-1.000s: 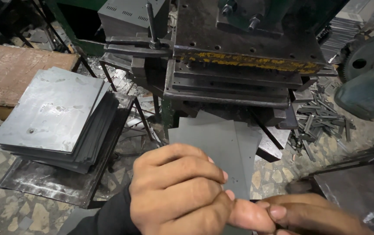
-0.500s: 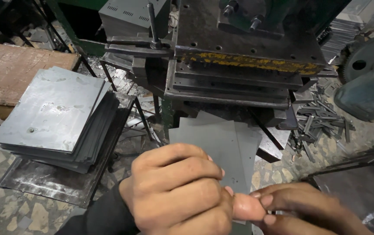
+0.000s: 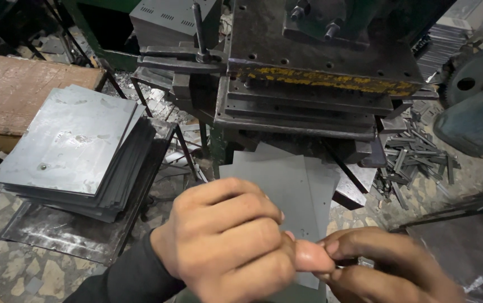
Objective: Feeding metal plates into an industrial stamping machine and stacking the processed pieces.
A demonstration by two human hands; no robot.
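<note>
We've got our left hand (image 3: 227,241) curled into a fist round a fingertip of our right hand (image 3: 387,266); right fingers bent w/ a thin dark edge by them, can't tell if they pinch it. Just beyond the grip lies a grey sheet (image 3: 286,191), running under the press (image 3: 314,73). Left of the grip: stack of steel plates (image 3: 70,140). Far right: scrap strips (image 3: 415,157).
</note>
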